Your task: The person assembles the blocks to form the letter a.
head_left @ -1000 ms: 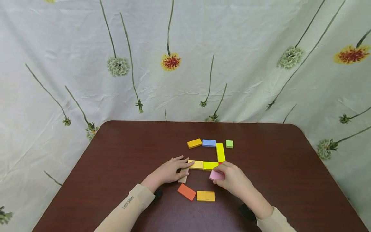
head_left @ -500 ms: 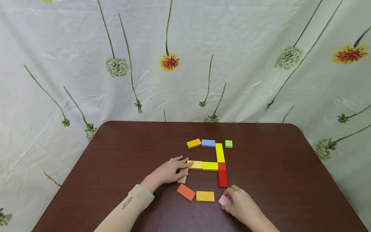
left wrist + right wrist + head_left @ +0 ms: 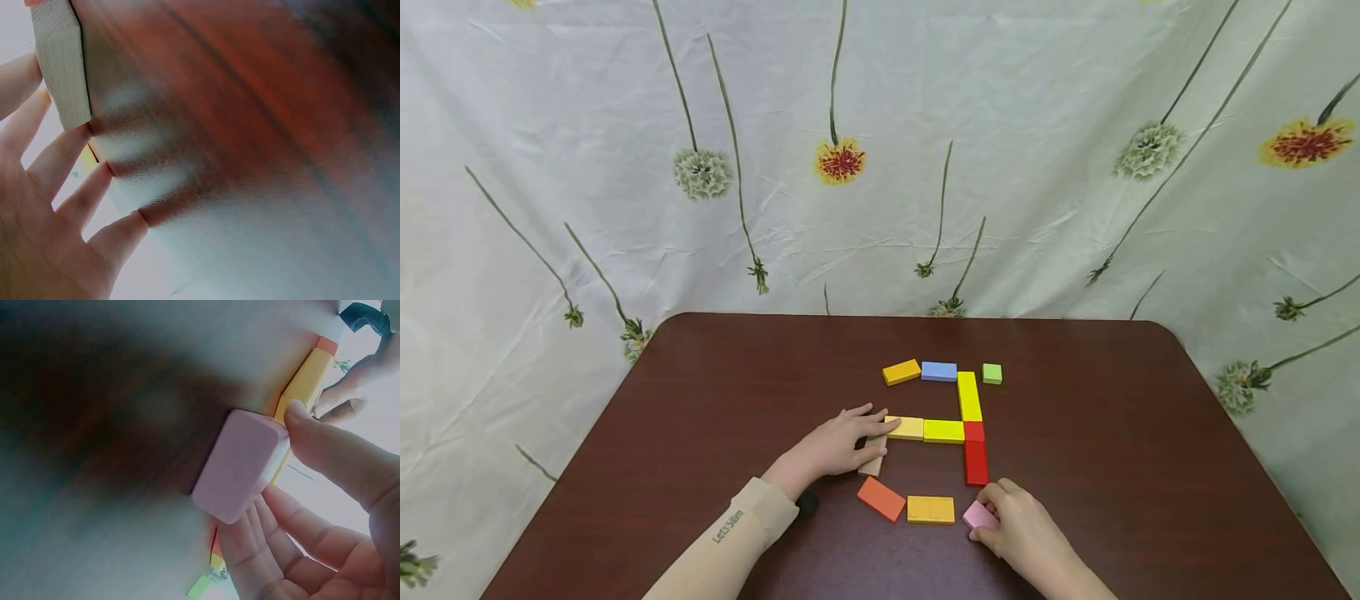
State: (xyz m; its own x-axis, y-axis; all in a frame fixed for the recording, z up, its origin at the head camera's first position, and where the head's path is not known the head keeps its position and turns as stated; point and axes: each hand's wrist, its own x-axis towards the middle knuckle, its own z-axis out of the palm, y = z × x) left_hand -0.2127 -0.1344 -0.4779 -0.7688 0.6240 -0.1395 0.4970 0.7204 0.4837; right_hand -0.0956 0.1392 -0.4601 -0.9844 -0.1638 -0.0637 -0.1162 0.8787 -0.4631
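Observation:
My right hand (image 3: 1026,529) pinches a pink block (image 3: 981,516) between thumb and fingers at the near right. In the right wrist view the pink block (image 3: 240,465) lies against the tabletop, its end near a yellow-orange block (image 3: 303,381). The left hand (image 3: 842,442) rests with fingers spread and fairly straight over a bare-wood block (image 3: 873,462), partly hidden beneath it. One of its fingertips touches the cream-yellow block (image 3: 908,428). Seen from the left wrist, thumb and fingers lie along the bare-wood block (image 3: 62,69), with the other fingertips on the table.
On the dark wooden table (image 3: 737,358) lie an orange-red block (image 3: 882,498), a yellow-orange block (image 3: 930,510), two red blocks (image 3: 976,462), bright yellow blocks (image 3: 969,397), an orange-yellow block (image 3: 901,372), a blue block (image 3: 939,372) and a small green block (image 3: 992,374). A flowered cloth (image 3: 880,233) hangs behind.
My right hand has carried the pink block from beside the red blocks toward me, to the right of the near yellow-orange block. The left hand has stayed in place.

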